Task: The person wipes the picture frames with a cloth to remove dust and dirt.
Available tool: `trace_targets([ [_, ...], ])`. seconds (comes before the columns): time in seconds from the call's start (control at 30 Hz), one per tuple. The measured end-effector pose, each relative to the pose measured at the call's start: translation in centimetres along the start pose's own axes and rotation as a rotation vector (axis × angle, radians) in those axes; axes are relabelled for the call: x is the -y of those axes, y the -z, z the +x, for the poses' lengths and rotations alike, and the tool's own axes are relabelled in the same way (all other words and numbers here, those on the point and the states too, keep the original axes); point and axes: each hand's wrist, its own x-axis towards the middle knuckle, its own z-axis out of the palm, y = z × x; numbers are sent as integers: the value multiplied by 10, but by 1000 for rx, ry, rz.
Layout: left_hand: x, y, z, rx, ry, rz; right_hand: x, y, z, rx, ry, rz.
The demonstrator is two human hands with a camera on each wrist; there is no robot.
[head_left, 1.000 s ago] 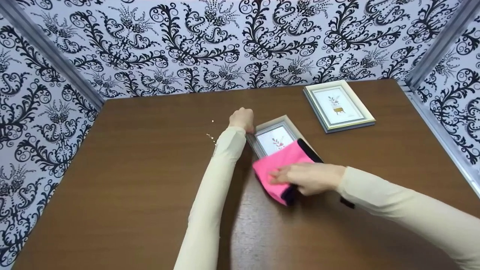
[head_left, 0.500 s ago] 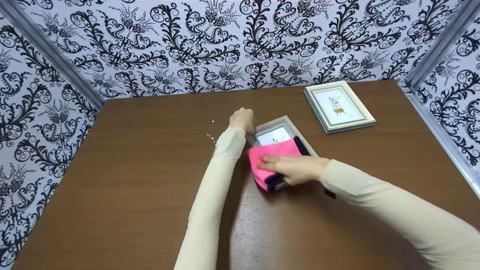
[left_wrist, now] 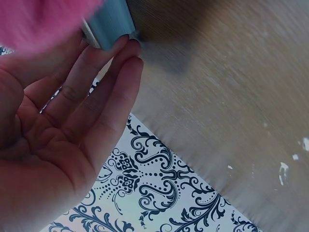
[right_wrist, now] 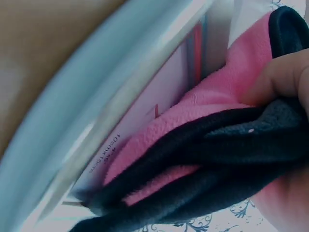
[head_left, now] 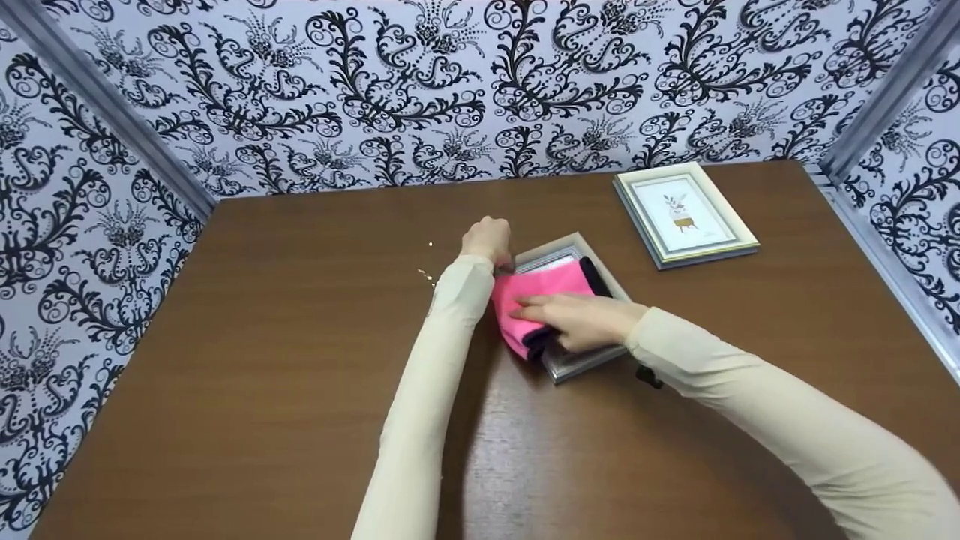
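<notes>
A silver-grey picture frame (head_left: 576, 366) lies face up near the middle of the brown table. My left hand (head_left: 486, 240) grips its far left corner; in the left wrist view the curled fingers (left_wrist: 113, 92) meet the frame's blue-grey edge (left_wrist: 111, 24). My right hand (head_left: 585, 319) holds a folded pink cloth (head_left: 551, 282) with dark trim, pressed onto the picture. The cloth hides most of the print. Seen from the right wrist, a digit pinches the bunched cloth (right_wrist: 212, 99), and lettering shows on the picture (right_wrist: 108, 150) beside it.
Two stacked frames (head_left: 682, 210), the upper one cream with a plant print, lie at the table's back right. Small white flecks (head_left: 426, 274) dot the table (head_left: 300, 337) left of my left wrist. Patterned walls (head_left: 405, 90) enclose the back and sides.
My right hand has slid the cloth up and leftward over the frame, toward my left hand. The frame's near corner now shows. My left hand has stayed at its corner.
</notes>
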Motion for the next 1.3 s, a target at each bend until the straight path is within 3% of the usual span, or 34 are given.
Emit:
trace_targets([
  [0.23,3,1,-2,10,-28,-49,24,3,-36,86,-1,55],
  [0.37,7,4,-3,8,-41,-63,28,0,-43,75,33,34],
  [0.63,7,8,-1,65,-81,-54,18,-5,-19,6,3,-13],
  [0.93,3,11,2,121,-76,-2,-10,5,33,44,-141,32],
  [1.1,3,14,0,113,-57,14,-17,6,42,-37,-68,28],
  [1.3,-1,11,-2,66,-47,29,-15,6,25,-97,61,-77],
])
